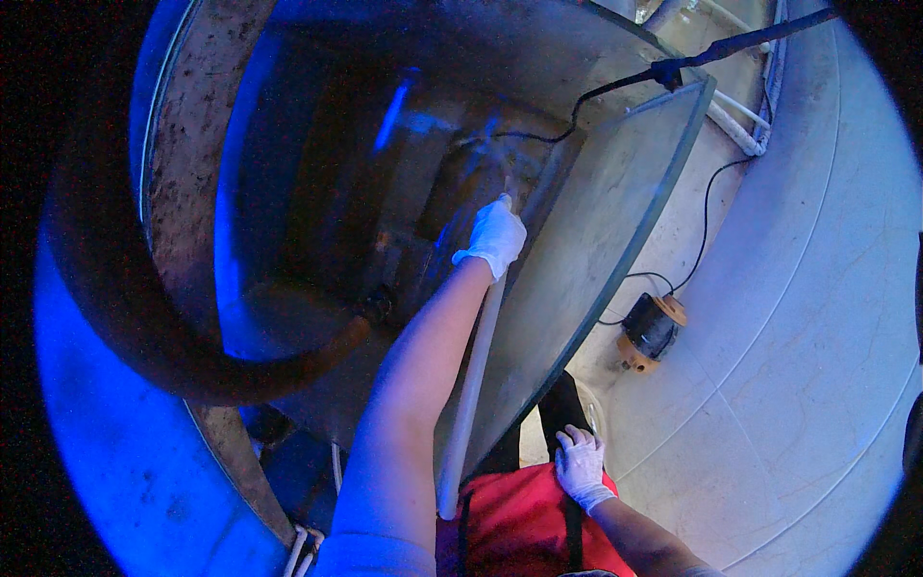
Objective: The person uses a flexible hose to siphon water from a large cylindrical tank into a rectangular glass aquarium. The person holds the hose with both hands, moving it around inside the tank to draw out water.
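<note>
My left hand, in a white glove, is closed around a pale pipe or tube inside a large grey tank. The pipe slants from near the tank's lower rim up past my fist. Its upper end is hard to make out over the dark, shiny tank bottom. My right hand, also gloved, rests with bent fingers on my leg, at the edge of a red apron, and shows nothing held in it.
A thick dark hose curves into the tank on the left. A dark cable crosses the upper right tank edge. On the pale floor at the right lies a black and orange-brown pump-like device with a cord. White pipes stand behind.
</note>
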The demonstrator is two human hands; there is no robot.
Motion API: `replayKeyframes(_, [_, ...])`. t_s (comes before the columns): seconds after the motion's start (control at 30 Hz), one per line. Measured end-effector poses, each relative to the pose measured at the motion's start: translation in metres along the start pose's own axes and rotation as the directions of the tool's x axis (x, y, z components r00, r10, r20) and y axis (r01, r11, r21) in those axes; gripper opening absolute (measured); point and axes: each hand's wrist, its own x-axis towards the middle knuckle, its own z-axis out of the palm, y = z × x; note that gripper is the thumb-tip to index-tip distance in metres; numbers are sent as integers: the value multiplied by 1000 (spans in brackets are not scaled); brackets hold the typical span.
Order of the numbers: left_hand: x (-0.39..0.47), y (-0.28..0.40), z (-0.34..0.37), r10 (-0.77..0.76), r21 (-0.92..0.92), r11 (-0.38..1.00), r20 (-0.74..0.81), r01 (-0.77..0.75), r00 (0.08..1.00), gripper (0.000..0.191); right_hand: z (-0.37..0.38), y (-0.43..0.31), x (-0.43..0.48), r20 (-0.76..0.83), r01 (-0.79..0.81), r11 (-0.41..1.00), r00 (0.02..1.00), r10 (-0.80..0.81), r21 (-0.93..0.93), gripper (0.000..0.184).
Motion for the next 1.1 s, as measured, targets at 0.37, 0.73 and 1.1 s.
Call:
replayKeyframes(0.37, [-23, 1, -20, -259, -357, 902, 6, 244, 966, 21, 2, 0, 0, -14, 10, 1000, 1000, -10, -1, 33])
replayKeyframes(0.73, [-17, -12, -31, -300, -467, 829, 92, 307, 949, 39, 2, 1, -2, -34, 22, 1000, 999, -22, 1, 36])
replayKeyframes(1.1, [-14, -33, -33, -371, -552, 766, 37, 328, 928, 41, 2, 2, -2, -34, 15, 1000, 999, -16, -16, 38])
